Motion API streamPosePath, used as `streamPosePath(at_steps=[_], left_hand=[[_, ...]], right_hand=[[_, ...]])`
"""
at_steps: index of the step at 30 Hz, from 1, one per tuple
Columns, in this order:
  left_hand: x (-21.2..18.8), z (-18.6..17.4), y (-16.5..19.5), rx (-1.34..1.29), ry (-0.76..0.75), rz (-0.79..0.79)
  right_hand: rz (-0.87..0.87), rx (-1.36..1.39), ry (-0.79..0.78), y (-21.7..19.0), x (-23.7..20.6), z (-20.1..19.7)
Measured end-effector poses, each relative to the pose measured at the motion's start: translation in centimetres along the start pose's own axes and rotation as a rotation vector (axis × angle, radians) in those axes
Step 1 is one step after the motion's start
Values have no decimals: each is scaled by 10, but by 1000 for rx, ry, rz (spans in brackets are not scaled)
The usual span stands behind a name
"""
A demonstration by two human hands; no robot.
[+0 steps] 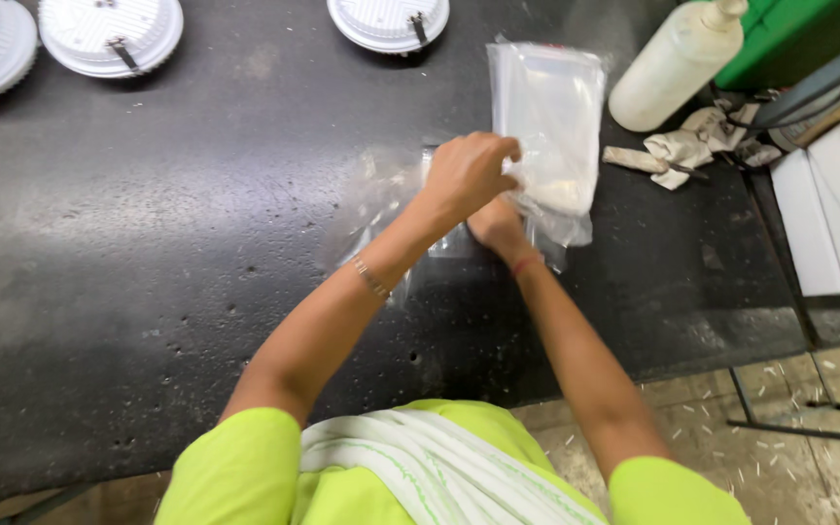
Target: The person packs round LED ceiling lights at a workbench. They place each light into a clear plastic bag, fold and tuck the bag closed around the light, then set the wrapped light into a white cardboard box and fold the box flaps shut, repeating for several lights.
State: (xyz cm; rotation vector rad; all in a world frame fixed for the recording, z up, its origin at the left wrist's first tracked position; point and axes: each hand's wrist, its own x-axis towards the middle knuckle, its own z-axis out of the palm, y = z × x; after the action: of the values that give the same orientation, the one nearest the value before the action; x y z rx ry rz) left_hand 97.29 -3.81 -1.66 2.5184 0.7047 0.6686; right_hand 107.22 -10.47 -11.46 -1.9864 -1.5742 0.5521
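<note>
Item: stack of clear plastic bags (548, 117), lying flat on the dark tabletop (148, 253), long axis running 12 to 6 o'clock, near end crumpled.

Left hand (469, 173): fingers bunched and pinching the stack's left edge at about mid-length; the bags lie at 2 o'clock from it, touching. This is the nearer hand to the stack's middle.

Right hand (498, 228): at 6 o'clock from the left hand, partly hidden beneath it, pressed at the stack's lower corner; whether it grasps film or merely rests cannot be told.

Loose clear film (381, 199): spread at 9 o'clock from the hands.

Also present: white round fittings (109, 34) at 11 o'clock; white squeeze bottle (678, 63) and crumpled rag (682, 151) at 2 o'clock, apart from the bags.
</note>
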Motion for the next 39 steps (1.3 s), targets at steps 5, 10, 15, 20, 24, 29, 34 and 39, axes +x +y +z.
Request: streamPosePath(at_steps=[5, 10, 15, 20, 24, 29, 34, 39], left_hand=[[-68, -102, -55, -20, 116, -89], [-136, -164, -78, -340, 107, -301], [-191, -200, -69, -277, 226, -501], [-217, -229, -79, -276, 342, -336], [-236, -246, -97, -371, 542, -462], [-280, -269, -122, -522, 707, -471], [-303, -263, -135, -382, 788, -580], [-329, -283, -161, -545, 753, -667]], right_hand=[[-164, 262, 194, -36, -55, 31], [8, 908, -125, -80, -55, 34], [-16, 1005, -223, -128, -41, 34], [-455, 359, -83, -198, -32, 19], [-492, 327, 5, -250, -25, 17], [-316, 849, 3, -257, -11, 28], [-289, 940, 51, -266, 3, 77], [-299, 934, -18, -291, 13, 101]])
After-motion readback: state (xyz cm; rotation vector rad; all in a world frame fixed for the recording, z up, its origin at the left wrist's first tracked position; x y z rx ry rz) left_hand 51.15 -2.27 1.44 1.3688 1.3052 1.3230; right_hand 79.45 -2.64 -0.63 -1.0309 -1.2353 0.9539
